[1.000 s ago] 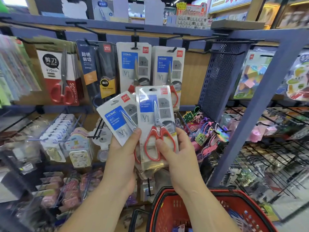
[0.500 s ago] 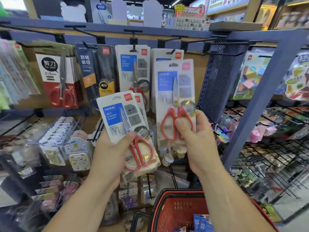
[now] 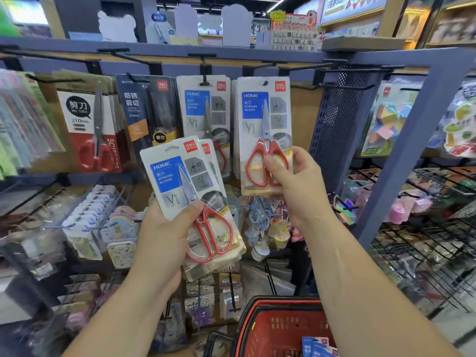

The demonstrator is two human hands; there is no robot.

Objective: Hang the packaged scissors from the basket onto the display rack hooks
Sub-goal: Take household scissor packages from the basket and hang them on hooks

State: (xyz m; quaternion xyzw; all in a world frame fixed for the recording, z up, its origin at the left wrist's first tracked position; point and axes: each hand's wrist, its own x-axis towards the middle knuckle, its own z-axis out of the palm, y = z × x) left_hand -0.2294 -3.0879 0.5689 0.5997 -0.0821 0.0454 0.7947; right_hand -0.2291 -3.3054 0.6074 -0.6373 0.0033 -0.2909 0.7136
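My right hand (image 3: 296, 184) pinches the bottom of a white blister pack of red-handled scissors (image 3: 264, 117). That pack is raised against the rack, its top hole at a black hook (image 3: 265, 83), in front of other packs there. My left hand (image 3: 164, 233) grips a small stack of the same scissors packs (image 3: 180, 181), tilted, held lower and to the left. One more matching pack (image 3: 203, 106) hangs on the neighbouring hook. The red basket (image 3: 273, 325) sits at the bottom of the view, with blue-labelled packs inside.
Other scissors packs, red and white (image 3: 87, 124) and black (image 3: 146, 109), hang further left. Bare black hooks (image 3: 342, 70) stick out to the right, beside a perforated blue side panel (image 3: 337, 124). Small trinkets hang below, and wire shelves (image 3: 425, 240) run off to the right.
My right hand has lifted one pack away from the stack, up and to the right, until it reached the hook. My left hand with the stack has sunk a little.
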